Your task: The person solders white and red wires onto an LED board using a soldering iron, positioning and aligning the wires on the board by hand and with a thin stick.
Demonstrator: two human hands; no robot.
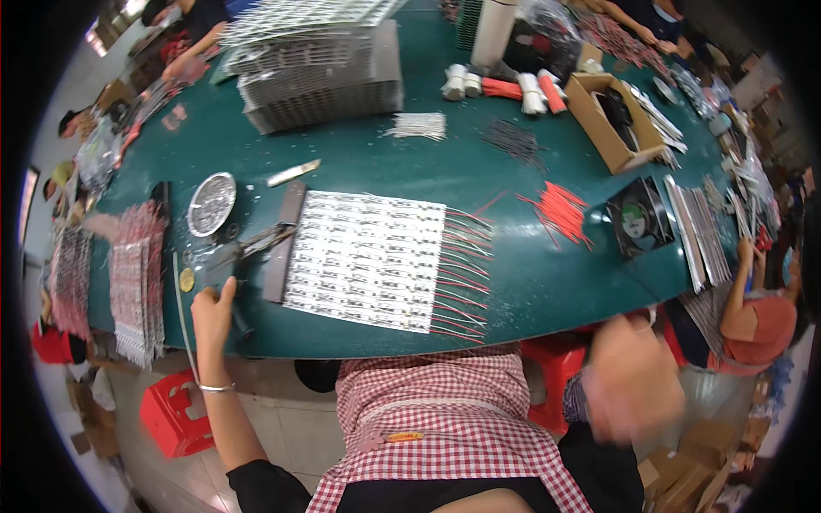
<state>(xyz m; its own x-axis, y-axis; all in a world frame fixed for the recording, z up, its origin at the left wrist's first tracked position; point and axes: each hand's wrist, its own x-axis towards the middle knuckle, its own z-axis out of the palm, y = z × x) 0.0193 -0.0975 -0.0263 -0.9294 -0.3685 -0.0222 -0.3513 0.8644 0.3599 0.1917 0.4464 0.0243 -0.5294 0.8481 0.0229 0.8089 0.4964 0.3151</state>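
Observation:
My left hand (212, 323) is over the table's front left edge, thumb raised apart from the other fingers, with nothing visible in the gap. Just beyond it lie blurred, plier-like metal tools (252, 244), one reaching a dark bar (284, 244). Against that bar lies a panel of white circuit strips (363, 261) in rows, red and white wires (463, 278) sticking out from its right side. My right hand (634, 383) is raised at the right, off the table's front edge and smeared by motion. Whether it holds anything is unclear.
A bowl of small metal bits (212, 203) stands behind the tools. Red wires (560, 211), dark wires (511, 139) and white wires (419, 126) lie in piles. A black fan (637, 218), cardboard box (609, 128) and stacked panels (321, 90) sit farther out. Other people work around the table.

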